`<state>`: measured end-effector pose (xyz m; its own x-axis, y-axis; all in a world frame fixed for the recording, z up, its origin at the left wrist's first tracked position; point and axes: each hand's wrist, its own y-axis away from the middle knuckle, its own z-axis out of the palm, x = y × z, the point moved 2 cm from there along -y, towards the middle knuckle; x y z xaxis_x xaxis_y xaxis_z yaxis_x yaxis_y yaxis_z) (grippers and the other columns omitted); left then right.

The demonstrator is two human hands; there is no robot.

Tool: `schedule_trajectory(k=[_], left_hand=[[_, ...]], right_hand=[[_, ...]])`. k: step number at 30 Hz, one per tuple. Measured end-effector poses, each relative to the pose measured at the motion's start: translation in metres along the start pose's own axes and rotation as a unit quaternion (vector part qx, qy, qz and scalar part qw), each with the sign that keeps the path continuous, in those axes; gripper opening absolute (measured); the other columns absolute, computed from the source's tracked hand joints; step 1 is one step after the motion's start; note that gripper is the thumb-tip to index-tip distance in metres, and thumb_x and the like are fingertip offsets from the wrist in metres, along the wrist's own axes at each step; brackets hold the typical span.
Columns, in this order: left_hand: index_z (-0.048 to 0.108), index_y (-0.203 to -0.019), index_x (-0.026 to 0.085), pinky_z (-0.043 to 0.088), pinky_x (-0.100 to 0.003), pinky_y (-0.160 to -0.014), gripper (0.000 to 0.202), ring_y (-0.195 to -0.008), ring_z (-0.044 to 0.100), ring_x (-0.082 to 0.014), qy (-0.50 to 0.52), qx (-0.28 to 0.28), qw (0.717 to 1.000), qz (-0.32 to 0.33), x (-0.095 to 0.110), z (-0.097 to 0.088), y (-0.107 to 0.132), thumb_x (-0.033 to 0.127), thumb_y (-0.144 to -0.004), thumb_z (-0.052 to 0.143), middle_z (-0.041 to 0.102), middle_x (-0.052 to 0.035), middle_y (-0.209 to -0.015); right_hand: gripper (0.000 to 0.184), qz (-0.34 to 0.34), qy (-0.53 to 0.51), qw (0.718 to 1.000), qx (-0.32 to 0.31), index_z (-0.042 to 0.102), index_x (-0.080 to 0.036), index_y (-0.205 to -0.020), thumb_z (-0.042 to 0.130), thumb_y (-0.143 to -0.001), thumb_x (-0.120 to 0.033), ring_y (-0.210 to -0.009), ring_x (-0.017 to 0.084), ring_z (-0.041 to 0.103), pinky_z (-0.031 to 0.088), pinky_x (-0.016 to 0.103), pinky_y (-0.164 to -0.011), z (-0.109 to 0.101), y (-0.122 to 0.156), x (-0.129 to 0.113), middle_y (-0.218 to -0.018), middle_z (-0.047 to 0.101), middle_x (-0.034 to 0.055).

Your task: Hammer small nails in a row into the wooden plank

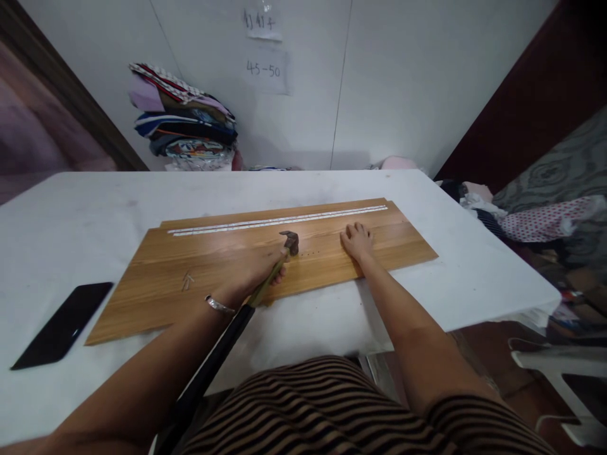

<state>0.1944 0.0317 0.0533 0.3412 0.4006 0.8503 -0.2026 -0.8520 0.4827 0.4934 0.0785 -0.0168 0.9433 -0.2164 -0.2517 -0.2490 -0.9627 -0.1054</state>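
My left hand, with a bracelet at its wrist, is closed around a claw hammer close under the metal head. The hammer's long handle with its black grip slants down past my left forearm toward my body. The head is at the middle of a wood-grain board; whether it touches the surface I cannot tell. Right of it, a short row of small dark dots, perhaps nail heads, marks the board. My right hand rests on the board with fingers spread, holding nothing. Several loose nails lie on its left part.
Two pale marked strips run along the board's far side. A black phone lies left of the board on the white table. Folded cloth is stacked against the back wall. A white stool stands at the lower right.
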Motion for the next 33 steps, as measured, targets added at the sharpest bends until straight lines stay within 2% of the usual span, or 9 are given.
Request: schedule_trajectory(k=[12,28,33], left_hand=[[0.064,-0.088,0.019,0.043,-0.025,-0.047,0.034,-0.047,0.053,-0.0120,0.000,0.010,1.000,-0.014,0.003,0.000,0.003,0.050,-0.090,0.053,0.062,-0.0017,-0.060],[0.065,-0.090,0.018,0.044,-0.025,-0.048,0.038,-0.050,0.056,-0.0125,-0.006,-0.008,1.000,0.023,-0.003,-0.001,-0.001,0.056,-0.087,0.058,0.064,-0.0019,-0.064],[0.064,-0.091,0.018,0.044,-0.024,-0.047,0.039,-0.049,0.057,-0.0128,-0.006,-0.015,1.000,0.015,-0.005,-0.003,-0.004,0.056,-0.086,0.058,0.064,-0.0011,-0.063]], right_hand=[[0.045,0.001,0.002,1.000,-0.002,0.064,-0.021,-0.131,0.037,-0.102,-0.043,-0.140,0.031,0.040,0.028,0.050,-0.114,0.000,0.000,0.001,-0.151,0.053,0.0160],[0.044,-0.004,0.003,1.000,0.001,0.065,-0.021,-0.130,0.037,-0.103,-0.043,-0.138,0.031,0.042,0.028,0.049,-0.113,0.002,-0.001,0.001,-0.146,0.057,0.0161],[0.045,-0.002,0.004,1.000,0.000,0.065,-0.021,-0.130,0.037,-0.102,-0.041,-0.139,0.031,0.042,0.028,0.049,-0.113,0.002,-0.001,0.001,-0.148,0.055,0.0162]])
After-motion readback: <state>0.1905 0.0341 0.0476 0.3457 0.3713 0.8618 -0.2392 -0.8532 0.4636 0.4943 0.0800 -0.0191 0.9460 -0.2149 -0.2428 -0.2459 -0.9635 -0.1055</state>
